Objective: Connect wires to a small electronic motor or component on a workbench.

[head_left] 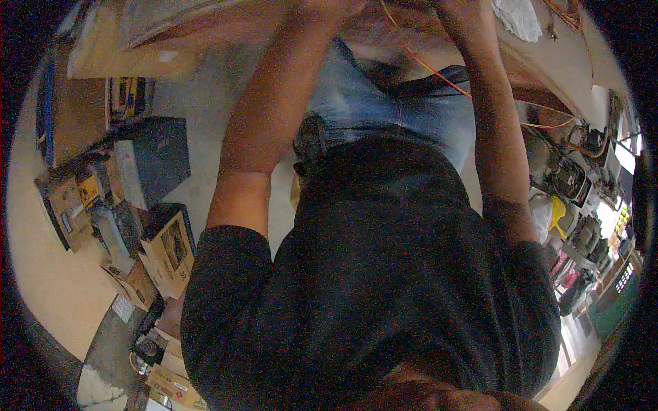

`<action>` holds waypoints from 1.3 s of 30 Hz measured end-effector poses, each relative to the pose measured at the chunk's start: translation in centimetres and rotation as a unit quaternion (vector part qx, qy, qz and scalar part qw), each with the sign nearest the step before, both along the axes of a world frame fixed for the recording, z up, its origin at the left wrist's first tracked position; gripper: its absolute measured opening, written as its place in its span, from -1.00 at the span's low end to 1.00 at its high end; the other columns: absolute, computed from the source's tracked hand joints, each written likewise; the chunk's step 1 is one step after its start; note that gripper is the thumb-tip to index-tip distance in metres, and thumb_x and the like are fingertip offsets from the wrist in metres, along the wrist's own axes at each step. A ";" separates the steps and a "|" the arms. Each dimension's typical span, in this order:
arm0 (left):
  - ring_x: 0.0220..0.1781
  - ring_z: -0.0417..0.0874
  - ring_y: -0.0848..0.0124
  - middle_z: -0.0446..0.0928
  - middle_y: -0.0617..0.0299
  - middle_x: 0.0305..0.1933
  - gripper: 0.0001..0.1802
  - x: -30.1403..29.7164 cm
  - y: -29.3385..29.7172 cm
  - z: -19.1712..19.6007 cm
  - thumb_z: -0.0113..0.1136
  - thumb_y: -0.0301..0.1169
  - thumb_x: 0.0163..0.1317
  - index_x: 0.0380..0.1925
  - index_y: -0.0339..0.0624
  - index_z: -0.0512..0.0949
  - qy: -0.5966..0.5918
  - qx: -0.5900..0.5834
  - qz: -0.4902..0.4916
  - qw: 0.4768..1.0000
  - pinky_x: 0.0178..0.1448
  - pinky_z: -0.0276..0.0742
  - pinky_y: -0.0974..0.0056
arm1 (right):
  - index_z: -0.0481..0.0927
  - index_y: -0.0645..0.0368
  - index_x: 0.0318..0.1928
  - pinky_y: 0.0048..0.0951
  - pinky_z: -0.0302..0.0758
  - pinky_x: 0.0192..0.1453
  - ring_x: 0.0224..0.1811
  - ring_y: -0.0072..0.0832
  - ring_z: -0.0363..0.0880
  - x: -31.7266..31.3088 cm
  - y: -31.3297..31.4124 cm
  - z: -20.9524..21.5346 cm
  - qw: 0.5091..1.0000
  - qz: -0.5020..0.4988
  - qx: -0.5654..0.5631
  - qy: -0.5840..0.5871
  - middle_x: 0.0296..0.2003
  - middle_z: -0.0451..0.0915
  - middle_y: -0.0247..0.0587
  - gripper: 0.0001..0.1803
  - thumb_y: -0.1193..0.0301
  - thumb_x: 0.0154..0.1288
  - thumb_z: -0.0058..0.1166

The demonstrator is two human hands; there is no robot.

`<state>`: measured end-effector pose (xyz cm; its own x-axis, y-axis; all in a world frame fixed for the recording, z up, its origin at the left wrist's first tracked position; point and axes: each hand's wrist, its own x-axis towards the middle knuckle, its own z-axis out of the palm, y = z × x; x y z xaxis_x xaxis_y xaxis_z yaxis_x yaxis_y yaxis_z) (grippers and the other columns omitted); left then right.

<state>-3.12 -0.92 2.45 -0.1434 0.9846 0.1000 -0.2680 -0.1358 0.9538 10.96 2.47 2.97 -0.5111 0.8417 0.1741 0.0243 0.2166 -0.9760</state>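
Observation:
My left hand [337, 6] reaches to the top edge of the head view, over the edge of a brown work surface [226, 20]. The picture cuts off its fingers, so what it holds, if anything, is hidden. Also at the top edge, farther right, is my right hand [460, 12], its fingers likewise out of the picture. A thin orange cord [428, 66] runs down between my two hands, passes my right forearm and comes out on its right side. Right of my right hand lies a crumpled white plastic bag [519, 19] on the surface.
On the left stand several cardboard boxes [171, 253] and a dark blue box [161, 161]. Dark equipment [569, 181], a yellow and white bag [556, 216] and other clutter crowd the right. More orange wire [563, 10] lies at the upper right.

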 end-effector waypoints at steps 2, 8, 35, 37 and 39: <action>-0.52 0.41 0.56 0.47 0.36 -0.56 -0.77 -0.7 -0.5 0.5 0.13 -0.28 0.19 -0.47 -0.22 0.55 0.057 0.006 0.040 0.998 -0.41 0.31 0.42 | 0.58 0.27 -0.23 -0.58 0.40 -0.27 -0.34 -0.66 0.46 -0.3 0.2 0.9 0.999 -0.002 -0.042 -0.005 -0.39 0.56 -0.43 -0.84 0.44 0.29 0.00; -0.50 0.47 0.34 0.52 0.18 -0.55 -0.69 -0.3 -1.3 3.3 0.13 -0.25 0.19 -0.41 -0.34 0.58 0.342 -0.086 0.068 0.933 -0.36 0.39 0.24 | 0.57 0.27 -0.15 -0.56 0.45 -0.21 -0.32 -0.60 0.51 1.9 2.7 0.1 0.996 0.005 0.021 -0.089 -0.34 0.59 -0.36 -0.80 0.45 0.29 0.00; -0.66 0.25 0.65 0.43 0.30 -0.54 -0.86 0.6 0.1 0.4 0.12 -0.40 0.18 -0.28 -0.19 0.48 -0.088 -0.094 0.020 0.991 -0.62 0.10 0.52 | 0.20 0.13 0.33 -0.23 0.25 0.24 0.05 -0.27 0.43 4.1 -0.1 2.3 0.994 0.020 -0.111 -0.001 0.00 0.47 -0.02 -0.26 -0.13 0.34 -0.36; -0.66 0.25 0.65 0.44 0.29 -0.54 -0.85 -0.4 -0.1 0.6 0.12 -0.39 0.19 -0.27 -0.20 0.49 -0.110 -0.089 -0.009 0.990 -0.61 0.10 0.52 | 0.17 0.05 0.35 -0.19 0.22 0.26 0.07 -0.24 0.43 3.4 1.2 2.7 0.983 0.062 -0.160 -0.066 0.04 0.46 0.01 -0.26 -0.17 0.35 -0.43; -0.66 0.26 0.65 0.44 0.29 -0.53 -0.84 -0.6 0.2 1.0 0.12 -0.38 0.20 -0.27 -0.20 0.49 -0.133 -0.085 -0.046 0.986 -0.60 0.11 0.52 | 0.17 0.06 0.35 -0.18 0.21 0.27 0.07 -0.23 0.43 3.3 4.2 0.3 0.993 0.075 -0.064 -0.071 0.07 0.45 0.02 -0.25 -0.17 0.35 -0.44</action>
